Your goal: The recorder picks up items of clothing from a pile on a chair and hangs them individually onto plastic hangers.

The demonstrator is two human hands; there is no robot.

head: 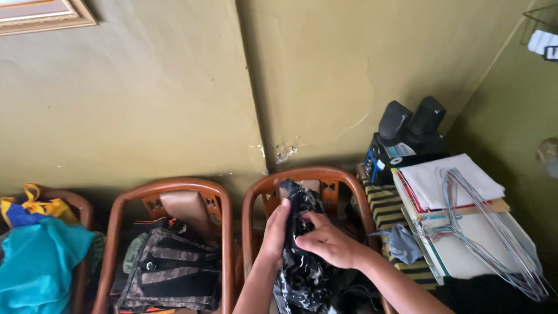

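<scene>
A black cloth with a pale grey pattern [302, 273] hangs bunched over the seat of the middle wooden chair [314, 174]. My left hand [275, 229] grips its left side near the top. My right hand [328, 239] pinches the cloth from the right, fingers closed into the fabric. Both hands touch the same cloth, close together, in front of the chair's back.
A wooden chair [168, 187] to the left carries a camouflage bag [168, 270]. Turquoise and yellow cloth [35, 261] lies on a third chair at far left. At right, wire hangers [494, 232] rest on stacked papers [453, 183], behind them a black boxed item [407, 136]. The wall is olive.
</scene>
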